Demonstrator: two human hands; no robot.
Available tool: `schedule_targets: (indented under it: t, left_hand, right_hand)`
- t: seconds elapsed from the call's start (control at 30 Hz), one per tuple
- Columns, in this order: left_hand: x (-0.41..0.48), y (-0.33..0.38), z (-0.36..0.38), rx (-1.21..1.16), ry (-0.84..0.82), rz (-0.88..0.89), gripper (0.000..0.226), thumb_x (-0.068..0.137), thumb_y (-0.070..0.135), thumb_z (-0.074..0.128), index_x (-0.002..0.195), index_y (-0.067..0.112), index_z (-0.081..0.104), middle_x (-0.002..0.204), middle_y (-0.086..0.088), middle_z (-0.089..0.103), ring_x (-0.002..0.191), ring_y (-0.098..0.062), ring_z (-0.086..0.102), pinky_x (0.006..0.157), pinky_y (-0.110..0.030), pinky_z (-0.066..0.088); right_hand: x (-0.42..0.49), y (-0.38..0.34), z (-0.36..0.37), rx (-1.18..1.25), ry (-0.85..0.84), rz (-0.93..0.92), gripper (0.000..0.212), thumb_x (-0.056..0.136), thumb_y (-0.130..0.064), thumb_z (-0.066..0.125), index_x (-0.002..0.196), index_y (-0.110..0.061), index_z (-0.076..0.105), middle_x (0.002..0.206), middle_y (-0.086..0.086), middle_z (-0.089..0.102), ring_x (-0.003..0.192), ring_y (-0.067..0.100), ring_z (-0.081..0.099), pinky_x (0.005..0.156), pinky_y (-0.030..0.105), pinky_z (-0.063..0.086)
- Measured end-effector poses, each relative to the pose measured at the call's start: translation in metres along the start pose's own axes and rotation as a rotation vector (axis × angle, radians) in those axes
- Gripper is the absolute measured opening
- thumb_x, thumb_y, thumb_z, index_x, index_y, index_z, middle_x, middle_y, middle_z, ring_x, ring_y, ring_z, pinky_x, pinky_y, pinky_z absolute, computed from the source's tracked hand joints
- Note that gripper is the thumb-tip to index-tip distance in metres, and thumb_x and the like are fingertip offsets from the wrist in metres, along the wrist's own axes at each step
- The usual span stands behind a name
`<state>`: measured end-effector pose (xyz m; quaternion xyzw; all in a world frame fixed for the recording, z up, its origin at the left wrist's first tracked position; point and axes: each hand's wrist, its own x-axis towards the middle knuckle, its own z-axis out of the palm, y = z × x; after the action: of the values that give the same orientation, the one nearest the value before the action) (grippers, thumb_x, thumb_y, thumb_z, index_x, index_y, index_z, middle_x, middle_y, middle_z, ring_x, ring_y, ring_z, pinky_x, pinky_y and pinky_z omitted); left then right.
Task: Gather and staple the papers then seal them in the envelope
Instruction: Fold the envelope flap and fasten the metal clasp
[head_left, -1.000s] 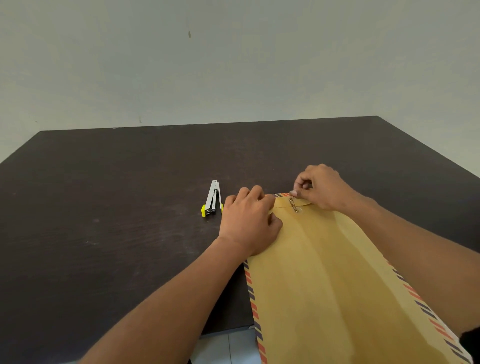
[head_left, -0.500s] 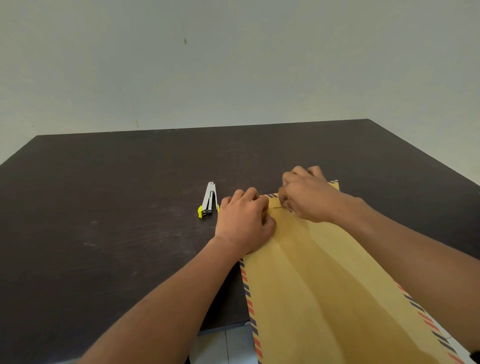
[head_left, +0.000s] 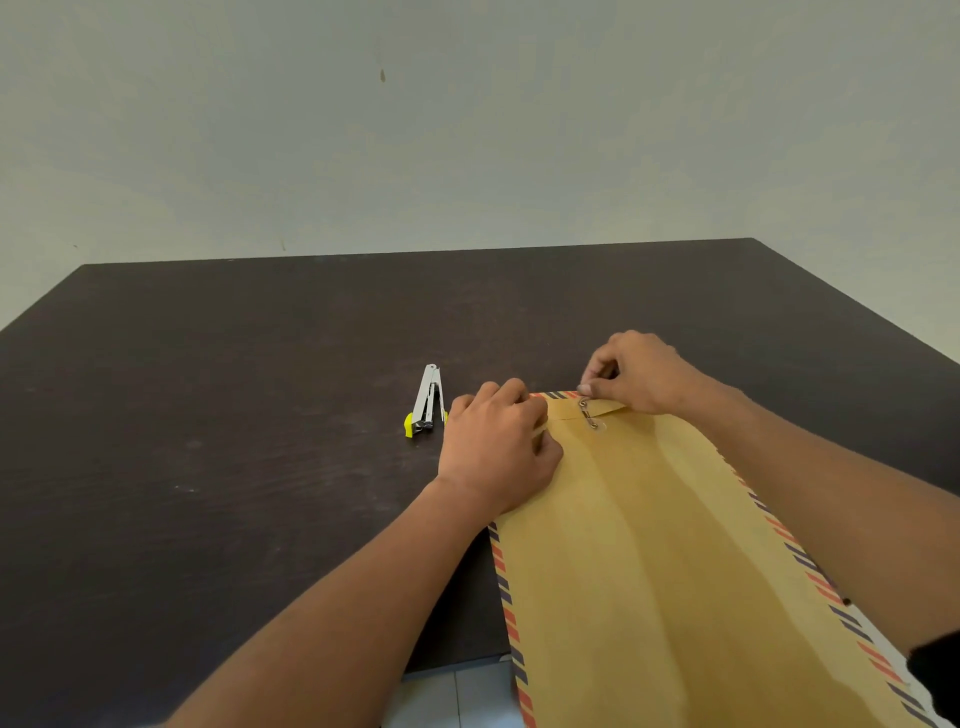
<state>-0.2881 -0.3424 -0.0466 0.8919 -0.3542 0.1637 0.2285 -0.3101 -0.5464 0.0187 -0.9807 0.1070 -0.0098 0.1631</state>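
Observation:
A brown envelope (head_left: 649, 545) with red and blue striped edges lies on the dark table (head_left: 208, 415), its near end hanging over the front edge. Its flap is folded down, and a thin string runs between the two round fasteners (head_left: 588, 414). My left hand (head_left: 493, 447) holds down the envelope's top left corner with curled fingers. My right hand (head_left: 639, 371) pinches the string just beyond the upper fastener. No papers are visible outside the envelope.
A small silver stapler (head_left: 427, 400) with a yellow end lies on the table just left of my left hand. A pale wall stands behind the table. White floor tiles (head_left: 447, 696) show below the front edge.
My right hand swung left over the flap's fasteners, then came back to the far side of the upper fastener with the string. My left hand stayed on the corner.

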Motion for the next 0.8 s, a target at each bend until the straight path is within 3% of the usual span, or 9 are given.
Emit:
schedule_targets:
  t: [0.13, 0.23, 0.5, 0.6, 0.67, 0.8]
  left_hand:
    - [0.000, 0.001, -0.001, 0.008, -0.013, -0.005, 0.028, 0.081, 0.041, 0.054, 0.090, 0.021, 0.071, 0.094, 0.005, 0.061, 0.087, -0.021, 0.056, 0.081, -0.039, 0.047]
    - [0.000, 0.003, -0.001, 0.026, -0.019, -0.014, 0.027, 0.081, 0.041, 0.054, 0.091, 0.022, 0.071, 0.097, 0.005, 0.063, 0.088, -0.021, 0.057, 0.080, -0.039, 0.047]
    - [-0.002, 0.008, -0.008, 0.085, -0.105, 0.025, 0.030, 0.093, 0.038, 0.049, 0.104, 0.019, 0.070, 0.111, 0.003, 0.064, 0.097, -0.021, 0.061, 0.078, -0.034, 0.048]
    - [0.004, 0.012, -0.014, 0.138, -0.161, 0.030, 0.027, 0.094, 0.034, 0.046, 0.106, 0.018, 0.065, 0.111, 0.002, 0.062, 0.098, -0.023, 0.060, 0.073, -0.033, 0.042]
    - [0.010, 0.015, -0.018, 0.188, -0.205, 0.017, 0.026, 0.095, 0.029, 0.045, 0.107, 0.017, 0.064, 0.112, 0.000, 0.061, 0.100, -0.024, 0.060, 0.071, -0.033, 0.037]
    - [0.012, 0.020, -0.023, 0.202, -0.262, -0.008, 0.027, 0.097, 0.029, 0.043, 0.115, 0.017, 0.059, 0.116, -0.001, 0.061, 0.106, -0.025, 0.059, 0.080, -0.037, 0.043]
  right_hand:
    - [-0.015, 0.009, 0.006, -0.100, 0.156, -0.015, 0.006, 0.087, -0.035, 0.073, 0.082, -0.034, 0.076, 0.083, -0.016, 0.058, 0.100, 0.014, 0.054, 0.092, 0.044, 0.038]
    - [-0.034, 0.014, 0.013, -0.170, 0.182, -0.117, 0.008, 0.090, -0.037, 0.067, 0.090, -0.036, 0.076, 0.095, -0.011, 0.059, 0.109, 0.017, 0.049, 0.092, 0.042, 0.034]
    - [-0.069, 0.021, 0.002, -0.063, 0.128, -0.142, 0.008, 0.090, -0.033, 0.068, 0.092, -0.033, 0.076, 0.111, -0.018, 0.065, 0.137, 0.008, 0.040, 0.115, 0.045, 0.012]
    - [-0.079, 0.026, -0.008, -0.096, 0.181, -0.056, 0.015, 0.092, -0.032, 0.064, 0.105, -0.031, 0.072, 0.118, -0.009, 0.063, 0.132, 0.017, 0.047, 0.111, 0.049, 0.026]
    - [-0.088, 0.029, -0.013, -0.129, 0.096, 0.038, 0.028, 0.092, -0.038, 0.063, 0.119, -0.033, 0.065, 0.128, -0.003, 0.054, 0.127, 0.021, 0.048, 0.106, 0.049, 0.037]
    - [-0.110, 0.028, -0.011, -0.097, 0.017, 0.182, 0.045, 0.089, -0.046, 0.064, 0.132, -0.037, 0.052, 0.139, 0.003, 0.040, 0.127, 0.027, 0.046, 0.104, 0.049, 0.044]
